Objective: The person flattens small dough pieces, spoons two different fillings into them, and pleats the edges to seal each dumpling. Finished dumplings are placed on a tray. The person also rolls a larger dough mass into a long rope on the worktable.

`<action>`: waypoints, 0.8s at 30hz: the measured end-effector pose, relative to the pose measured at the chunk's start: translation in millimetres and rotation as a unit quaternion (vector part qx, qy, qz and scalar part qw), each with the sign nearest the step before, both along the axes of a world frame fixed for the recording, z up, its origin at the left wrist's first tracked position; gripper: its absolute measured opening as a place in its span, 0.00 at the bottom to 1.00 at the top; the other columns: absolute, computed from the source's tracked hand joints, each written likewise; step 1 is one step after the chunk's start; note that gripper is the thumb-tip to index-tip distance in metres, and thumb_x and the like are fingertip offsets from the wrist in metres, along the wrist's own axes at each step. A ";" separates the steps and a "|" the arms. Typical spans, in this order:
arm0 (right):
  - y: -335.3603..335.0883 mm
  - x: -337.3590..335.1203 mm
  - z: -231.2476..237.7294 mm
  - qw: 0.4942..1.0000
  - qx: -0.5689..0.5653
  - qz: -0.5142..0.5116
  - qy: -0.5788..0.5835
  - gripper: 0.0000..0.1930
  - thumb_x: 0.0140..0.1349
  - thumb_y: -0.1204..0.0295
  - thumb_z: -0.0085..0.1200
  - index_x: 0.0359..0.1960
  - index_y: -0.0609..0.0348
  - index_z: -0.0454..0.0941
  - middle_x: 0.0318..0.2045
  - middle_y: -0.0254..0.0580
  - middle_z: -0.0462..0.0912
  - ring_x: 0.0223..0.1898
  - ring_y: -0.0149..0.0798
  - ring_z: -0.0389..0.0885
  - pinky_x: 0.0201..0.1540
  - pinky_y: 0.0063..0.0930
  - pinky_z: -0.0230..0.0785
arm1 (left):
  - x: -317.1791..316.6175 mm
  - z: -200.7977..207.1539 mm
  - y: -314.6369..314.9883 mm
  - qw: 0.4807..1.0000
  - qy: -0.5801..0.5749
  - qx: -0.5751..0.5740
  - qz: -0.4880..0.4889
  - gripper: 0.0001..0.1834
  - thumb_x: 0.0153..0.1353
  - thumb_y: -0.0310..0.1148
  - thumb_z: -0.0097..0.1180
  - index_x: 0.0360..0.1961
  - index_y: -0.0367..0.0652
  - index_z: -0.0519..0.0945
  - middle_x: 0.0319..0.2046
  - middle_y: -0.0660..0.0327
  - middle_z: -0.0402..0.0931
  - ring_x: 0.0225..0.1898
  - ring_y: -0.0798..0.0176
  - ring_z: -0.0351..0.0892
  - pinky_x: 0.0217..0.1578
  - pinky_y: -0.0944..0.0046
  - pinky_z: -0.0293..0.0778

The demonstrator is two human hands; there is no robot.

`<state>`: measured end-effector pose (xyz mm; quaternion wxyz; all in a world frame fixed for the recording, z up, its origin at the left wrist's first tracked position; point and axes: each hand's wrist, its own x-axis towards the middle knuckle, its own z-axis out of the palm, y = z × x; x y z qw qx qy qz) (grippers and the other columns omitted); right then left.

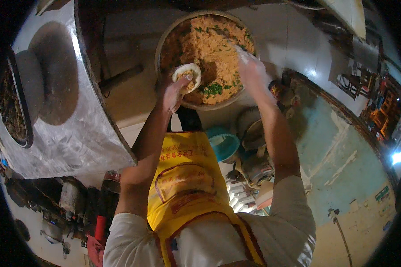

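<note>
A large round metal bowl of orange-brown minced filling stands ahead of me, with chopped greens scattered through it and heaped near its front. My left hand is closed around a round white dough wrapper over the bowl's near left edge. A lump of filling sits in the wrapper, and my thumb lies over it. My right hand, pale as if floured and partly blurred, reaches over the bowl's right side. Its fingers look closed around something narrow and pale whose kind I cannot make out.
To the left is a flour-dusted metal worktop carrying a dark-filled oval tray. A turquoise basin stands below the bowl. A worn pale-green surface extends at the right. I wear a yellow apron.
</note>
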<state>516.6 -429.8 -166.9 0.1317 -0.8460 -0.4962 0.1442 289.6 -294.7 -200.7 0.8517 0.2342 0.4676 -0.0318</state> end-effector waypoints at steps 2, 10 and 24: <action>-3.9 -5.3 -21.6 0.998 -0.066 -0.002 -0.012 0.23 0.64 0.73 0.49 0.62 0.45 0.73 0.42 0.57 0.83 0.38 0.56 0.82 0.39 0.44 0.76 | -4.0 -4.9 -0.1 0.998 -0.051 -0.025 0.038 0.23 0.61 0.35 0.62 0.56 0.38 0.74 0.50 0.61 0.77 0.52 0.65 0.75 0.54 0.61 0.72; -56.8 -52.0 -36.9 0.986 -0.032 -0.059 0.150 0.22 0.68 0.71 0.48 0.63 0.55 0.70 0.36 0.50 0.84 0.32 0.46 0.83 0.34 0.37 0.75 | -24.0 -19.9 9.1 0.994 -0.055 0.009 0.096 0.27 0.59 0.31 0.62 0.59 0.38 0.71 0.52 0.58 0.75 0.53 0.60 0.76 0.56 0.59 0.72; -41.2 -73.3 65.1 0.711 -0.052 -0.345 0.610 0.20 0.71 0.72 0.45 0.63 0.62 0.71 0.18 0.28 0.69 0.19 0.23 0.62 0.21 0.20 0.54 | 10.6 -9.9 3.3 0.982 -0.156 -0.011 0.104 0.25 0.67 0.42 0.54 0.61 0.41 0.71 0.56 0.59 0.73 0.57 0.60 0.73 0.59 0.57 0.69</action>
